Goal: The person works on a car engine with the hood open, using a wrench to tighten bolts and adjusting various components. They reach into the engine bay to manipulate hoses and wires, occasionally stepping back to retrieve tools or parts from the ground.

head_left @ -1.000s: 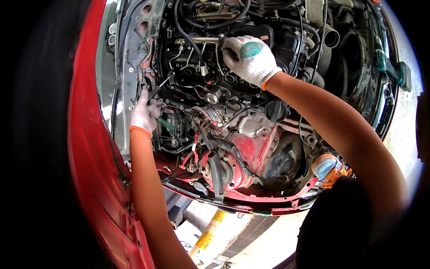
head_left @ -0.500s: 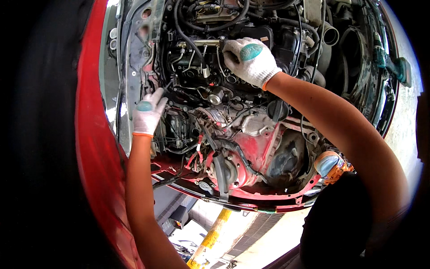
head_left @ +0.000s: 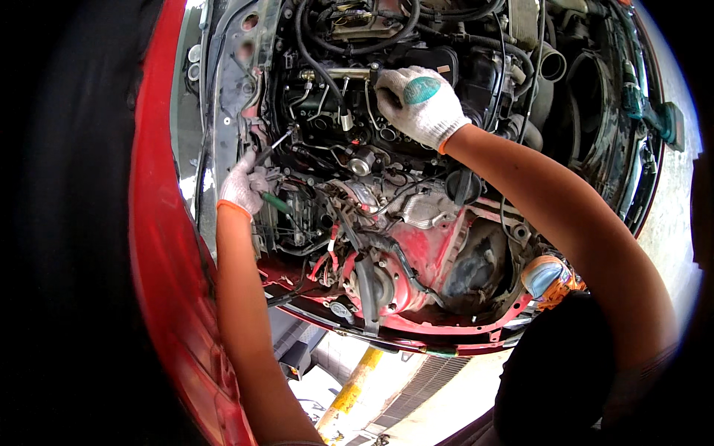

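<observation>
My left hand [head_left: 242,186], in a white knit glove, is closed around what looks like a ratchet wrench [head_left: 276,202] with a green handle. A thin metal shaft [head_left: 280,139] slants from this hand up to the left side of the engine [head_left: 363,160]. Where shaft and handle meet is hidden by the fingers. My right hand [head_left: 422,104], gloved in white with a green patch, has its fingers curled at the right end of a metal rail [head_left: 338,73]. Whatever those fingers hold, if anything, cannot be made out.
A red fender [head_left: 160,245] borders the bay on the left. Black hoses [head_left: 309,48] loop over the engine's far side. A teal cordless power tool [head_left: 658,119] lies at the right edge. An orange and blue shoe [head_left: 547,279] shows near the front right.
My left hand has gone from extended fingers to a closed grip, and the green handle now shows beside it. My right hand stays at the rail, while the view has shifted slightly.
</observation>
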### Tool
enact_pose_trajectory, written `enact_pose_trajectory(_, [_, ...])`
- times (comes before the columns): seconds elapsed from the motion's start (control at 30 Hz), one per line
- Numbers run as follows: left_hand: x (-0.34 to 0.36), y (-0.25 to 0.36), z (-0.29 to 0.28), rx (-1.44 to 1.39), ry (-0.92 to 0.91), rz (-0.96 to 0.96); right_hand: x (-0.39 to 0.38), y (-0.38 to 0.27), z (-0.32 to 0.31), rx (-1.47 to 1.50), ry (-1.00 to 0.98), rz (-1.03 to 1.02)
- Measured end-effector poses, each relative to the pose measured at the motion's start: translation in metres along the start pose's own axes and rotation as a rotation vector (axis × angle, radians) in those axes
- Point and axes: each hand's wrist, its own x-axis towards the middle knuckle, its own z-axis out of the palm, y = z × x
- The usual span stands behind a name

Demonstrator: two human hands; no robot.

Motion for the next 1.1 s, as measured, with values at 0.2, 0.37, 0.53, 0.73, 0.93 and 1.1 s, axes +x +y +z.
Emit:
enact_pose_trajectory(0.2, [-0.006,-0.009,-0.001,1.127,0.076,0.992,-0.001,-0.003,-0.002,-0.003,-0.008,0.003])
enact_pose_trajectory(0.37, [0.020,-0.006,-0.018,-0.072,0.039,-0.171,0.002,-0.005,0.003,0.035,0.013,-0.031])
enact_pose_trajectory(0.53, [0.002,-0.014,-0.003,0.756,0.099,0.650,0.001,-0.004,0.003,0.008,0.004,-0.024])
enact_pose_trajectory(0.73, [-0.015,0.009,0.007,0.159,0.022,0.106,0.000,-0.006,-0.001,-0.018,-0.041,0.016])
enact_pose_trajectory(0.93, [-0.016,-0.010,0.027,-0.130,0.211,-0.035,0.002,-0.002,0.003,-0.030,-0.037,0.002])
enact_pose_trajectory(1.1, [0.005,-0.030,0.007,0.303,0.280,0.495,0.003,-0.004,0.002,-0.024,-0.022,0.001])
